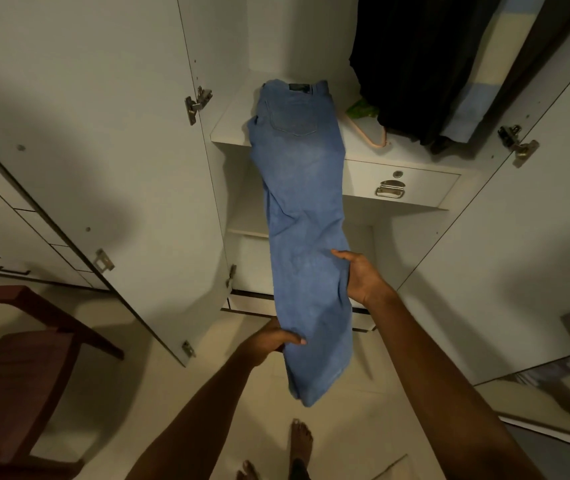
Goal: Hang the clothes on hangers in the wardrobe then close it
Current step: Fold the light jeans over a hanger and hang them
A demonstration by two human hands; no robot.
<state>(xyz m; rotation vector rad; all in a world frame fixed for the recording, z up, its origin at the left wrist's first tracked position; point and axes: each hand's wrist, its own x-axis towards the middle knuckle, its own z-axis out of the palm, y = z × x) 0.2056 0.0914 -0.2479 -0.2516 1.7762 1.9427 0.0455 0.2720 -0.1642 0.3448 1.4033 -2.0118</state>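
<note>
a pair of blue jeans (306,216) is being held by both hands in front of the open wardrobe (311,46). the lower leg part is being gripped by the left hand (273,341), with the thumb lying on top of the cloth and the other fingers hidden under it. the right edge, a little farther up, is being pinched by the right hand (363,277), fingers curled around the fold. beyond both hands, the waist part is lying on the white shelf (231,129). to the right of it, a pink hanger (375,140) is resting near dark hanging clothes (415,64). a drawer (401,185) is sitting below the shelf, and a brown chair (17,358) is standing far left of the left hand.
</note>
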